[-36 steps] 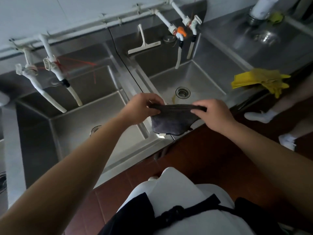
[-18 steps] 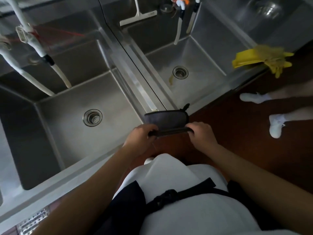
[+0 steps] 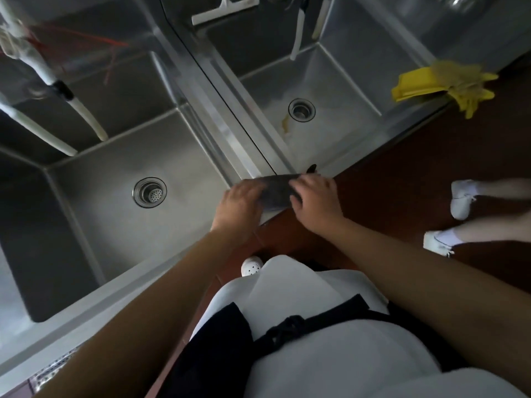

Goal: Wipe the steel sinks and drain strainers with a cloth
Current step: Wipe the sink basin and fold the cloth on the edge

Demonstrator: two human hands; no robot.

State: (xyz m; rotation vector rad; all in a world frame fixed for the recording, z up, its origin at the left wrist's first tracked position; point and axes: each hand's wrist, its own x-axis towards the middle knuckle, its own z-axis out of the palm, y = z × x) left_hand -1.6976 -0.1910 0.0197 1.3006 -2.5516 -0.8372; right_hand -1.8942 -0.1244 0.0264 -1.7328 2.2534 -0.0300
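Resting on the front corner where the two sinks met, the dark grey cloth (image 3: 277,192) was held from both sides. It was gripped at its left end by the left hand (image 3: 240,202), with the fingers curled over it. Its right end was pinched by the right hand (image 3: 314,198), fingers bent down onto it. The cloth looked folded small, as if it was being made ready.

No wiping could be seen yet. The left sink (image 3: 100,225) looked dull and unwiped, and its drain strainer (image 3: 149,192) was not touched. In the right sink (image 3: 344,90), a yellow-brown stain (image 3: 285,122) was seen just beside the drain (image 3: 301,110), so that sink was judged to be dirty too. Most of the job was thought to be left: both sinks and both strainers.

Yellow gloves (image 3: 448,84) were left on the far right edge.
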